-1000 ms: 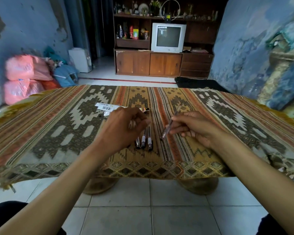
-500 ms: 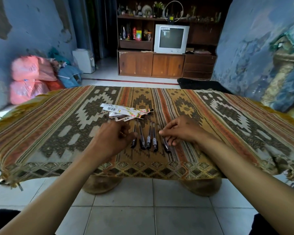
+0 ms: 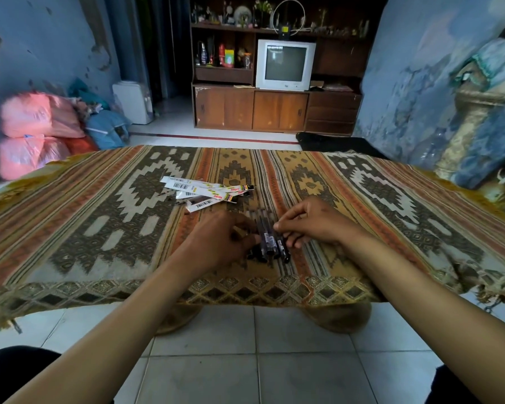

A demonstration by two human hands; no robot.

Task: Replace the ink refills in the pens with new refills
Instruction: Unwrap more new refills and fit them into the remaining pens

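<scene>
The dark pens lie bunched side by side on the patterned cloth near the front edge of the desk, and motion blur smears them so their number and any markings cannot be read. The left hand comes in from the left with its fingers curled against the bundle, its fingertips hidden behind its own knuckles, so whether it actually grips a pen cannot be told. The right hand meets the bundle from the right, fingers curled with the tips touching the pens, though a true pinch is hard to confirm. Just beyond the hands, a loose fan of refill packets lies apart from the pens
</scene>
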